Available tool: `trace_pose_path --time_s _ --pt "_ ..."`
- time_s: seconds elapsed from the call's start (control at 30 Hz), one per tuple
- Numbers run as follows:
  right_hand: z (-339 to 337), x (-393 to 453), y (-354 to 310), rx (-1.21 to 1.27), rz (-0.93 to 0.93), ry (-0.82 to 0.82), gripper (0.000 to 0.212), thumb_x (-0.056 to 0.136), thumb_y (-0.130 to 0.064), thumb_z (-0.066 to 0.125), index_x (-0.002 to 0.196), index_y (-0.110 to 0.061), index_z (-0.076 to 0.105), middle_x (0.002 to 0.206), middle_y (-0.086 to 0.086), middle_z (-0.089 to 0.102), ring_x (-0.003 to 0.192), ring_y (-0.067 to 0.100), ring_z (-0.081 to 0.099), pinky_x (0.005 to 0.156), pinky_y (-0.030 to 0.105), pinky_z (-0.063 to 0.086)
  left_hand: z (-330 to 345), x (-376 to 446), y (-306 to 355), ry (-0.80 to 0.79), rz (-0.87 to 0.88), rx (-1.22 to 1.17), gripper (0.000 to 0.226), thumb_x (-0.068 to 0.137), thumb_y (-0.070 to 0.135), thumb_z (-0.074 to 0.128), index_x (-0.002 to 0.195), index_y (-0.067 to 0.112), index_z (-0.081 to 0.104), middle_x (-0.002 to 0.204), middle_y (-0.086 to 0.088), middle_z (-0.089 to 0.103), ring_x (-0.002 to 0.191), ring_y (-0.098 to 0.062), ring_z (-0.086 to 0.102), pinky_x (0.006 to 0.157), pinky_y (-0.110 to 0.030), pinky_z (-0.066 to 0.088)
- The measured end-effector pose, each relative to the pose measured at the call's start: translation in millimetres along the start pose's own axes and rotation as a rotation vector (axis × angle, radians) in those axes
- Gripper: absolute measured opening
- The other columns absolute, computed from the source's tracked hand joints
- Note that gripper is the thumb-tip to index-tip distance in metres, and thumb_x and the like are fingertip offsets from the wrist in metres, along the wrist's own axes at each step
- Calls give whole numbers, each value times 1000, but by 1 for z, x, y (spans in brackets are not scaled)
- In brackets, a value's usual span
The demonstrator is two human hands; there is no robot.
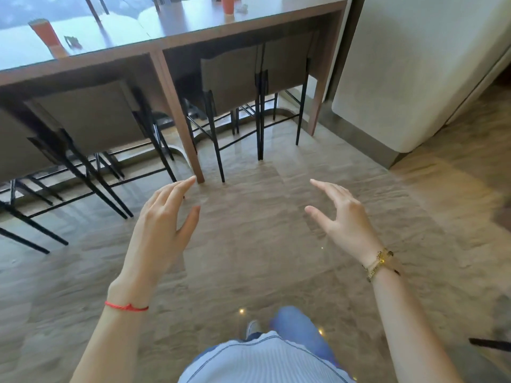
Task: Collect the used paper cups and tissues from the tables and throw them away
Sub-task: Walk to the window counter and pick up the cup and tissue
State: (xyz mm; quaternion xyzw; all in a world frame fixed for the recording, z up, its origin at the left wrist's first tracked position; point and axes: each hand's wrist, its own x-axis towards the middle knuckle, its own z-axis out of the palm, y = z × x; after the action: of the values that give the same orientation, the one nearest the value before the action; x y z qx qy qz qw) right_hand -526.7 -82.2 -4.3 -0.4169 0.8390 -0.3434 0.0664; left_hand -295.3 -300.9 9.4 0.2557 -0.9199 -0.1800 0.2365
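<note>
Head view: bare polished floor (262, 211) fills the middle of the frame, open up to the bench (193, 37) edge running across the top. The left hand (163, 225) and right hand (343, 217) hover over the floor, each grip released, fingers spread, empty. Two orange paper cups stand on the bench: one (48, 37) at upper left beside a crumpled tissue (73, 41), one (228, 5) at top centre. Three stools (235, 78) sit tucked beneath.

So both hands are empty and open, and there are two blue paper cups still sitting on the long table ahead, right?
Not quite: the head view shows the cups are orange, not blue, one cup at left and another cup further right on the table. The left hand and right hand are indeed empty and open.
</note>
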Motion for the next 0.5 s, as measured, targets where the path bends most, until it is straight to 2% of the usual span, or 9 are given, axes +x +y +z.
trace_pose_path --time_s 0.23,0.33,0.5 --pt "13 120 44 10 69 -16 51 89 -31 64 137 -21 48 133 -6 51 130 8 39 105 17 25 49 122 -27 -50 -8 -9 50 95 25 56 142 15 44 135 -4 55 128 -19 47 107 -33 37" --pt "19 186 67 13 59 -28 51 89 -31 64 137 -20 48 134 -4 52 131 9 39 107 20 27 75 182 -41 -33 -10 -18 50 95 25 56 142 14 44 134 -4 55 128 -19 48 108 -36 39" --pt "13 313 99 13 9 -39 51 89 -30 63 137 -19 48 134 -5 51 131 9 39 108 21 27 115 296 -56 12 -42 -30 49 95 25 56 142 16 45 134 -3 56 129 -17 47 108 -30 36"
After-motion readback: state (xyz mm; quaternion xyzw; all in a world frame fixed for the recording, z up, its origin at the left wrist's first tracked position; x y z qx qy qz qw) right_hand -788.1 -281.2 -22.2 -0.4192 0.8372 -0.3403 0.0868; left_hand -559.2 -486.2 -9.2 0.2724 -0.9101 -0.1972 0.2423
